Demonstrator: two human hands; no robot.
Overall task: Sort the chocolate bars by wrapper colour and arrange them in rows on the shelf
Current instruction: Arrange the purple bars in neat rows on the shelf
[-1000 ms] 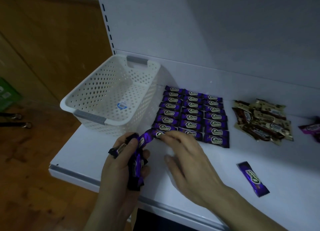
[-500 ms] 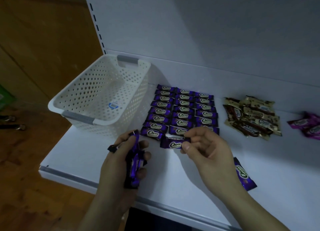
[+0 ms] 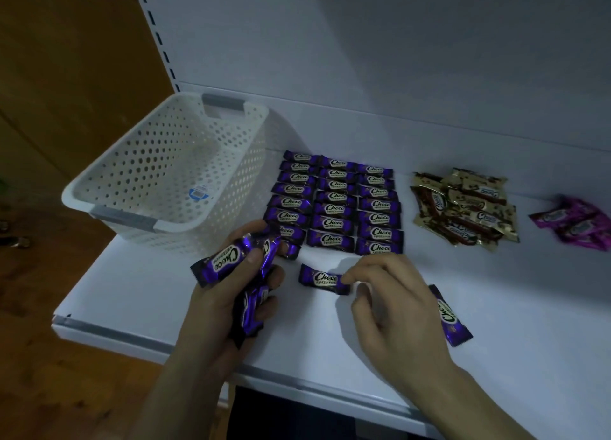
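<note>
Purple chocolate bars lie in three neat columns on the white shelf. My left hand grips a bunch of purple bars at the front left of the columns. My right hand pinches the right end of one purple bar that lies on the shelf just below the middle column. Another purple bar lies loose to the right of my right hand. A heap of gold-brown bars and a few pink bars lie further right.
A white perforated basket with grey handles stands on the shelf's left end, close to the purple columns. The shelf's front edge runs below my hands, and the white back panel rises behind. Wooden floor lies to the left.
My right hand took one purple bar from the left hand's bunch and has lowered it onto the shelf below the middle column. The left hand keeps its bunch.
</note>
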